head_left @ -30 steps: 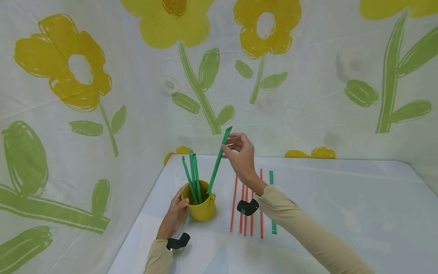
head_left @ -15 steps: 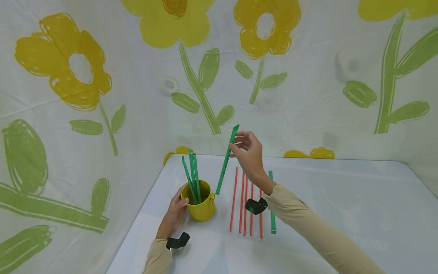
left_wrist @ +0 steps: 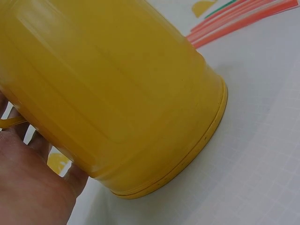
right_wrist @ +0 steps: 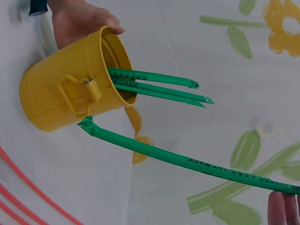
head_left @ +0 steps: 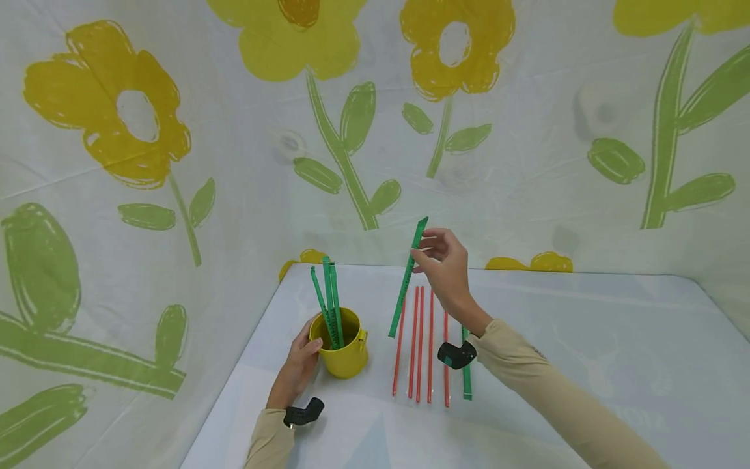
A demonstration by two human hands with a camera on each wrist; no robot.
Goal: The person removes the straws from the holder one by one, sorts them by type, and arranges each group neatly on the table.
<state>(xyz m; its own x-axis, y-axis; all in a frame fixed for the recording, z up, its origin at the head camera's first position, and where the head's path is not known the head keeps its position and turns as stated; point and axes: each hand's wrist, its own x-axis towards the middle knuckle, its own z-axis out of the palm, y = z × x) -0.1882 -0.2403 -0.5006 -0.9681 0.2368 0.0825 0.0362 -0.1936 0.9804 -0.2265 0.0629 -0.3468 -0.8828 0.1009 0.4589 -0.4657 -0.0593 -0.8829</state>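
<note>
My left hand (head_left: 300, 366) grips a small yellow metal pail (head_left: 347, 362) from its left side, thumb over the rim. The pail stands upright on the table with its handle fitting facing right. Inside it lean three green wrapped straws (right_wrist: 154, 84), their tops sticking out. My right hand (head_left: 446, 273) pinches another green wrapped straw (head_left: 405, 290) near its upper end, between thumb and fingers. That straw hangs tilted in the air right of the pail, lower end to the left, overlapping the red straws in the head view. Dark print runs along its wrapper.
Several red straws (head_left: 430, 365) in clear wrappers lie side by side right of the pail. A green wrapped straw (head_left: 467, 381) lies beyond them, partly behind my right wrist. Flower-printed cloth walls (head_left: 246, 215) rise behind and to the left of the white table (head_left: 562, 365).
My right hand has moved right, carrying the green straw from the pail's rim out over the red straws. My left hand and the pail have stayed in place.
</note>
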